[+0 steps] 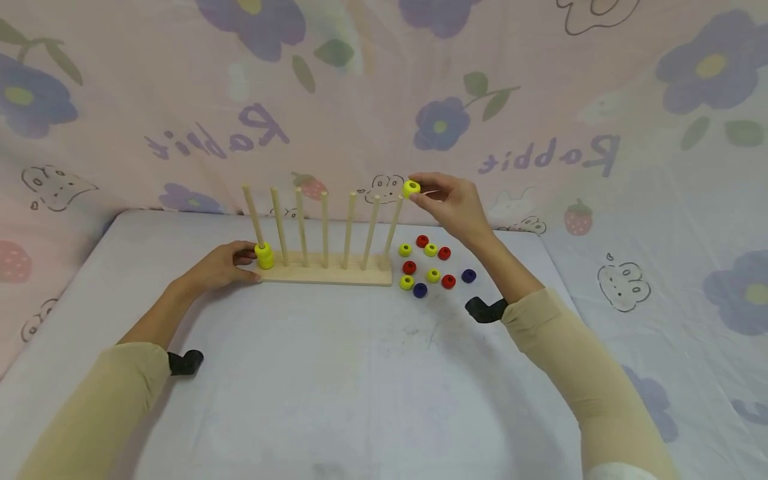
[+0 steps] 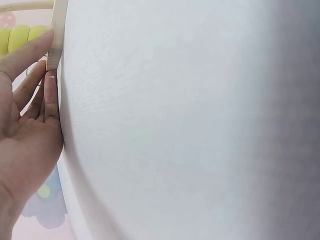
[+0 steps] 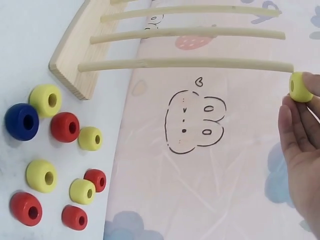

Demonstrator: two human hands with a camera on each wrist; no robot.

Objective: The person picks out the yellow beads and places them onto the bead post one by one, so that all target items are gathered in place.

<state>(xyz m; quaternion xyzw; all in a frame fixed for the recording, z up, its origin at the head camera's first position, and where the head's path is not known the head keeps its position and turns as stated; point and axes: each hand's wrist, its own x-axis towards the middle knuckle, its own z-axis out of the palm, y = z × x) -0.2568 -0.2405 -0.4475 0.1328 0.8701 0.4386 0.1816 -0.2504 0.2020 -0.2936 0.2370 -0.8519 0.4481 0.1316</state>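
A wooden peg stand (image 1: 330, 275) has several upright thin pegs in a row along its flat base. Yellow beads (image 1: 264, 256) are stacked at the foot of its leftmost peg. My left hand (image 1: 222, 267) holds that end of the base, thumb at the near side and fingers towards the far side. Up at the top of the rightmost peg, my right hand (image 1: 453, 205) pinches a yellow bead (image 3: 300, 87) between thumb and fingers. In the right wrist view the bead is right at the peg's tip (image 3: 290, 68).
Loose red (image 1: 448, 281), yellow (image 1: 433, 275) and blue (image 1: 420, 290) beads lie on the white tabletop (image 1: 312, 373), right of the stand. A patterned cloth (image 1: 372, 100) hangs behind the table. Black curved pieces (image 1: 187, 363) stick out at both sleeve cuffs.
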